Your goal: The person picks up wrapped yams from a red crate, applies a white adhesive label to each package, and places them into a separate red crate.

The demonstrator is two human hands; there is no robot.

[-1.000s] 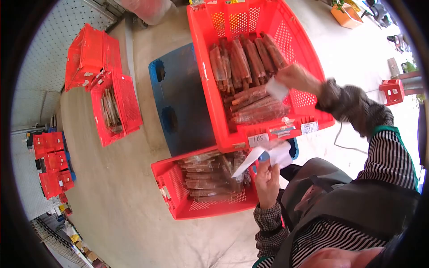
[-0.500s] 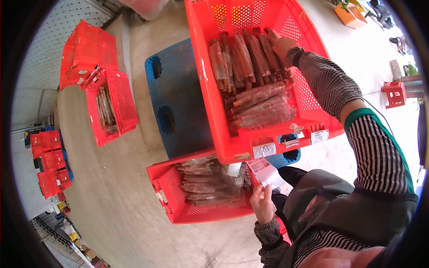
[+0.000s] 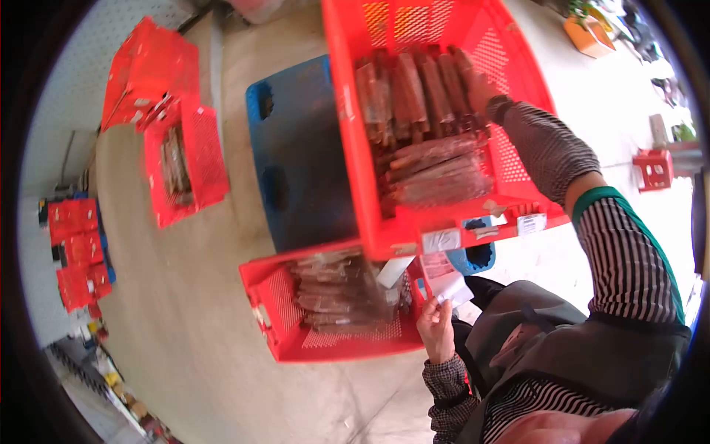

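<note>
a person in a striped top and checked sleeves stands over two red plastic crates on a concrete floor (image 3: 185, 325). the left hand (image 3: 438, 329) pinches a slip of white paper (image 3: 446, 277) between thumb and fingers; the slip is small, creased and printed with reddish marks near its top, and it rises from the fingertips just beside the near corner of the small crate (image 3: 325, 307). that crate holds clear-wrapped bundles of brown sticks (image 3: 336, 292) lying flat. the right hand (image 3: 479, 87) reaches well away from the slip, into the far end of the large crate (image 3: 436, 118), resting on the tops of wrapped brown sticks (image 3: 414, 92) stood side by side; whether its fingers grip one cannot be told, since the picture is blurred there. more wrapped bundles lie crosswise lower in that crate, and white labels (image 3: 441, 240) are stuck to its near wall, just above the held slip. the large crate sits on a blue pallet (image 3: 296, 155). off to the left, another red crate (image 3: 181, 166) with sticks stands apart beside stacked red crates (image 3: 151, 74).
</note>
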